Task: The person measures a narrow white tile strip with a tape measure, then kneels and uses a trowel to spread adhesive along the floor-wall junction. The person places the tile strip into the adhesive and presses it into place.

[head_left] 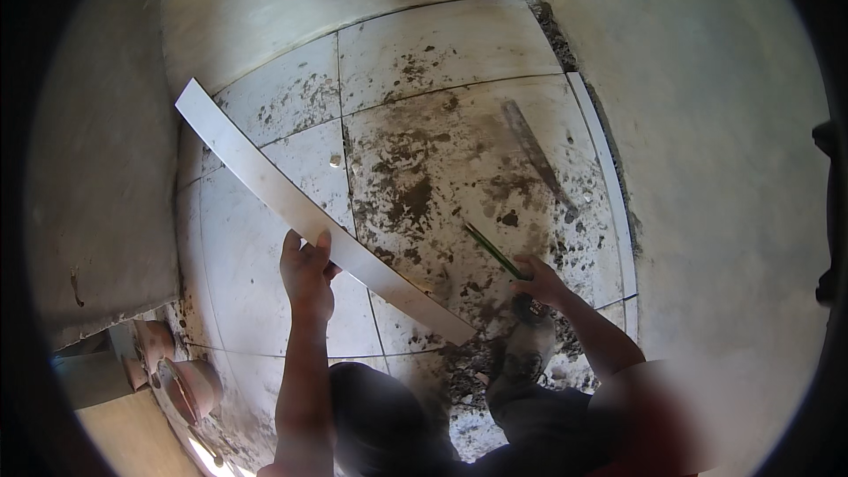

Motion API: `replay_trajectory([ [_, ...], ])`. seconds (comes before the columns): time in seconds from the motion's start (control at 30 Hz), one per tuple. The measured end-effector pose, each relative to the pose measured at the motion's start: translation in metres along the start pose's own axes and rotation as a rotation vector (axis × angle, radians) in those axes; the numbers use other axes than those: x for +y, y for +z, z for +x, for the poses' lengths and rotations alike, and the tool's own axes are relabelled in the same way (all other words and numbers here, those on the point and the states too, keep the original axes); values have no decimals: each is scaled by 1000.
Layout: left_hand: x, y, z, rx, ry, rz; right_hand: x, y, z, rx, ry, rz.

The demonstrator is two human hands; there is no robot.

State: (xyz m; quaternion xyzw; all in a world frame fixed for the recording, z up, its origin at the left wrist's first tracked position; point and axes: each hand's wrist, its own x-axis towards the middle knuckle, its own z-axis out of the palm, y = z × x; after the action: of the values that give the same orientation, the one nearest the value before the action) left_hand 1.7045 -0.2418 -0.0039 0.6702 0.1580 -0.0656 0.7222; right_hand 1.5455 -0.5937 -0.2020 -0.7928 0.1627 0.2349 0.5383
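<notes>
Your left hand [306, 267] is curled around the long white strip [309, 212], gripping its lower edge near the middle. The strip's long axis slants from the far left wall down toward your shoe [528, 346], its near end just beside that shoe. Your right hand [539, 278], on the strip's right, pinches 1 green pencil [493, 252] pointing up-left toward the strip, well apart from it.

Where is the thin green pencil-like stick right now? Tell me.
In the head view, the thin green stick is right of centre, held in the right hand above the dirty tiled floor, right of the long white strip.
</notes>
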Motion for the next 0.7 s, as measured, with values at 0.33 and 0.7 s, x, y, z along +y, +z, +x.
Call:
replay_trajectory([
  [0.33,-2,14,-3,-53,-20,-58,-67,7,-10,336,-215,-526],
  [0.7,-11,78,-18,-171,-57,-252,-220,30,-75,140,-226,-414],
])
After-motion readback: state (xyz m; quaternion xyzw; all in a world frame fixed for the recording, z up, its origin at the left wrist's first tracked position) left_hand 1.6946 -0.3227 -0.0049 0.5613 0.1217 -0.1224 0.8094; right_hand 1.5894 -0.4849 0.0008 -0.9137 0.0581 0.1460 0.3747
